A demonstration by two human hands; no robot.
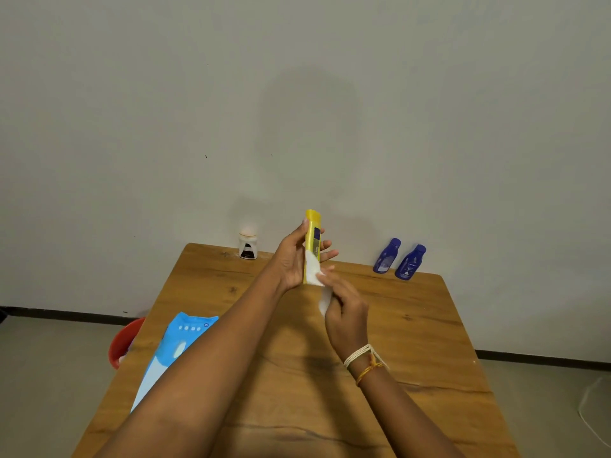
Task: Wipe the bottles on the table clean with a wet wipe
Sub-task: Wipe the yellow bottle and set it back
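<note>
Left hand (297, 256) grips the yellow bottle (312, 241) upright above the worktop (413, 325) (steadying it) while the right hand (345, 312) pinches the wet wipe (315, 276) against its lower side.

- Bottle (312, 239) upright above the table (413, 325), between left thumb and fingers (327, 254).
- Wipe (314, 274) under those fingers, on the bottle's lower part, pinched by right fingers (325, 271).
- Jar (248, 246) left of the fingers; two bottles (398, 259) right.
- Pack (175, 348) near left.
</note>
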